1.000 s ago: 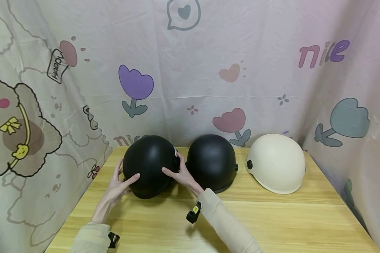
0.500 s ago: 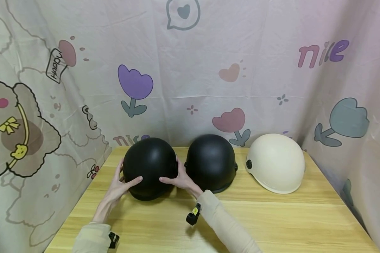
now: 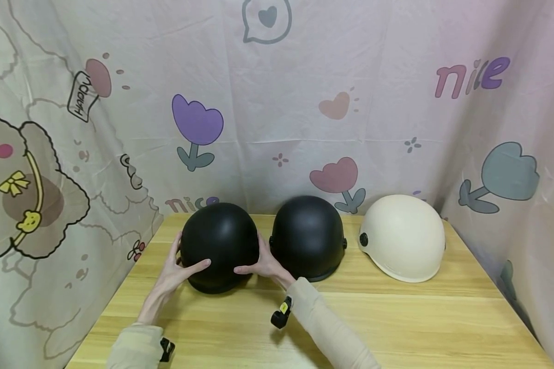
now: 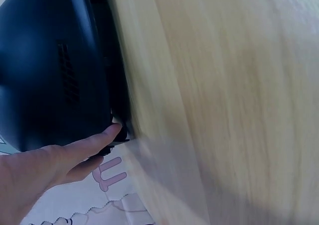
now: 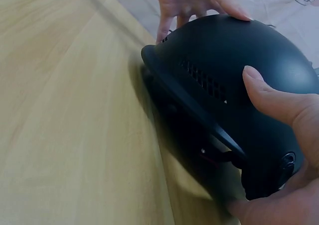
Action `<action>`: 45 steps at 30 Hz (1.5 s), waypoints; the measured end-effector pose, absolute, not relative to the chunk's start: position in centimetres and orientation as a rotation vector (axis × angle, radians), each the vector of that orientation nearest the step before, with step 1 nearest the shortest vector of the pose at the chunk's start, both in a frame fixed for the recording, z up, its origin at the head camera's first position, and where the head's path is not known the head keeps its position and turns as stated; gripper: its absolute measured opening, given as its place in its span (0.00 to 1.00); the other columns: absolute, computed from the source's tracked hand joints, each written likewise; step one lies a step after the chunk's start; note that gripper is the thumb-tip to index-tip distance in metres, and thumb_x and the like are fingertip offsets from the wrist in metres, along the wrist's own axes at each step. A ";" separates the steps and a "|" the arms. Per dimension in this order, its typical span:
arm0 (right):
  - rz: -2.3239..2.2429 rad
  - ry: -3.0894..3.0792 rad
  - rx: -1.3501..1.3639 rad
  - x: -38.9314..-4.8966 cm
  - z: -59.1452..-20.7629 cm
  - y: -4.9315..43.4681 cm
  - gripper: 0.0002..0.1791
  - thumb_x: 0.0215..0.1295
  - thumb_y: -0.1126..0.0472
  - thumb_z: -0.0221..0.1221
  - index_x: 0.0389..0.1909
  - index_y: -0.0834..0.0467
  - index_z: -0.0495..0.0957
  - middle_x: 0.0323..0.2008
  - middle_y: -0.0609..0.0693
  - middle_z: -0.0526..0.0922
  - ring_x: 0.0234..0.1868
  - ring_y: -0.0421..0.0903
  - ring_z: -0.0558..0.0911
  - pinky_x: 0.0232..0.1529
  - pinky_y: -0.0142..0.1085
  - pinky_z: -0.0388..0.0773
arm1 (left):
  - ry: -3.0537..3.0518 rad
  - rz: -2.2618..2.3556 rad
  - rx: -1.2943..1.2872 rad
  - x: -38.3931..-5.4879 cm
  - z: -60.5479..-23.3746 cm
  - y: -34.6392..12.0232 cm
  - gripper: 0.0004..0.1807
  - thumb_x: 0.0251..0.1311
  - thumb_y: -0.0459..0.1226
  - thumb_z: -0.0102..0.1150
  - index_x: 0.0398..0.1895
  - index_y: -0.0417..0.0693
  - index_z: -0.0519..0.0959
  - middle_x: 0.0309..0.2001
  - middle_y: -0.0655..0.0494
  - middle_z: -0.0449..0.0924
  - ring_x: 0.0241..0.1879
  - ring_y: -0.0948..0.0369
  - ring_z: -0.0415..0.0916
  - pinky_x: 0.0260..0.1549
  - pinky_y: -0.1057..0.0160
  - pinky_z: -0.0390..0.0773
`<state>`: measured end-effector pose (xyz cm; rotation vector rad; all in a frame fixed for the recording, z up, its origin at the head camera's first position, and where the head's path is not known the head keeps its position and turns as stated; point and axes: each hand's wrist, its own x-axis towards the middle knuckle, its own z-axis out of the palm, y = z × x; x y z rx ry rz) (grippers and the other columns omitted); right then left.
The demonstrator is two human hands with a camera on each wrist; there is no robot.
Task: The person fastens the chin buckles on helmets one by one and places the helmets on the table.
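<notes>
One vented black helmet (image 3: 219, 238) is clamped in a person's left hand (image 3: 173, 271) and right hand (image 3: 265, 263) at the wooden table's (image 3: 397, 323) far left, beside a second black helmet (image 3: 308, 238) and, farther right, a cream helmet (image 3: 403, 236).

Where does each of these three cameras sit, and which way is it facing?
Head: worn on the head, facing forward and down at the held black helmet, cream helmet and table; left hand, right hand and sleeves show.
Left wrist: on that wrist, facing the held black helmet's lower edge; mainly the left hand shows.
Right wrist: on that wrist, facing the same helmet's vented side; both hands show.
Shared: both wrist views include that helmet and the table.
</notes>
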<state>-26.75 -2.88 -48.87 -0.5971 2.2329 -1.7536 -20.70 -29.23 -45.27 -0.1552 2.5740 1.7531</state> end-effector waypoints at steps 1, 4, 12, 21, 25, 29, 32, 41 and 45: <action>-1.763 2.224 -0.590 -26.8 -49.0 -2.9 0.68 0.51 0.57 0.77 0.82 0.44 0.37 0.81 0.58 0.41 0.79 0.60 0.50 0.75 0.65 0.53 | 2.579 1.752 -0.155 -20.8 -45.3 -29.2 0.68 0.56 0.45 0.74 0.79 0.77 0.26 0.83 0.47 0.28 0.79 0.33 0.36 0.73 0.30 0.51; -1.786 2.210 -0.569 -27.0 -49.4 -3.1 0.68 0.51 0.58 0.77 0.82 0.45 0.38 0.81 0.58 0.42 0.79 0.61 0.51 0.74 0.66 0.53 | 2.598 1.744 -0.152 -21.0 -45.5 -29.1 0.68 0.55 0.45 0.75 0.79 0.77 0.26 0.83 0.48 0.29 0.79 0.33 0.36 0.73 0.30 0.51; -1.844 2.164 -0.472 -27.4 -50.2 -3.8 0.68 0.50 0.58 0.78 0.82 0.45 0.38 0.81 0.56 0.46 0.79 0.59 0.54 0.75 0.63 0.54 | 2.669 1.682 -0.131 -21.8 -45.6 -29.2 0.69 0.53 0.47 0.76 0.81 0.72 0.27 0.83 0.50 0.28 0.81 0.39 0.31 0.71 0.26 0.44; -1.867 2.171 -0.467 -27.7 -50.1 -4.0 0.67 0.51 0.59 0.77 0.82 0.47 0.39 0.80 0.55 0.48 0.78 0.59 0.55 0.76 0.63 0.53 | 2.683 1.677 -0.124 -22.3 -45.9 -29.3 0.69 0.53 0.47 0.76 0.81 0.72 0.28 0.83 0.49 0.28 0.80 0.38 0.31 0.71 0.25 0.44; -1.877 2.177 -0.479 -27.7 -50.2 -4.1 0.67 0.50 0.59 0.77 0.82 0.47 0.39 0.80 0.55 0.49 0.78 0.59 0.56 0.76 0.63 0.53 | 2.683 1.679 -0.122 -22.4 -46.0 -29.4 0.69 0.53 0.46 0.76 0.81 0.72 0.28 0.83 0.48 0.29 0.80 0.38 0.31 0.70 0.24 0.44; -1.870 2.174 -0.467 -27.8 -50.2 -4.1 0.67 0.51 0.59 0.77 0.82 0.48 0.38 0.81 0.56 0.48 0.78 0.59 0.55 0.76 0.63 0.54 | 2.678 1.688 -0.122 -22.4 -46.0 -29.4 0.69 0.53 0.46 0.76 0.81 0.72 0.28 0.83 0.48 0.30 0.80 0.38 0.31 0.70 0.25 0.45; -1.866 2.180 -0.448 -27.9 -50.3 -4.1 0.67 0.51 0.58 0.77 0.82 0.48 0.39 0.80 0.56 0.48 0.78 0.59 0.55 0.76 0.62 0.54 | 2.677 1.694 -0.121 -22.6 -46.1 -29.4 0.69 0.53 0.46 0.76 0.81 0.72 0.28 0.83 0.48 0.31 0.80 0.38 0.32 0.70 0.25 0.45; -1.862 2.216 -0.436 -28.1 -50.2 -4.3 0.67 0.50 0.58 0.78 0.82 0.48 0.40 0.80 0.56 0.52 0.78 0.59 0.57 0.76 0.62 0.53 | 2.680 1.693 -0.111 -23.0 -46.3 -29.6 0.69 0.53 0.46 0.76 0.80 0.74 0.28 0.83 0.48 0.31 0.80 0.38 0.32 0.70 0.25 0.46; -1.857 2.218 -0.439 -28.1 -50.3 -4.4 0.68 0.49 0.57 0.79 0.82 0.49 0.40 0.80 0.57 0.53 0.78 0.60 0.58 0.76 0.63 0.54 | 2.684 1.688 -0.113 -23.0 -46.2 -29.7 0.68 0.53 0.46 0.76 0.80 0.75 0.28 0.83 0.48 0.32 0.80 0.37 0.33 0.70 0.25 0.47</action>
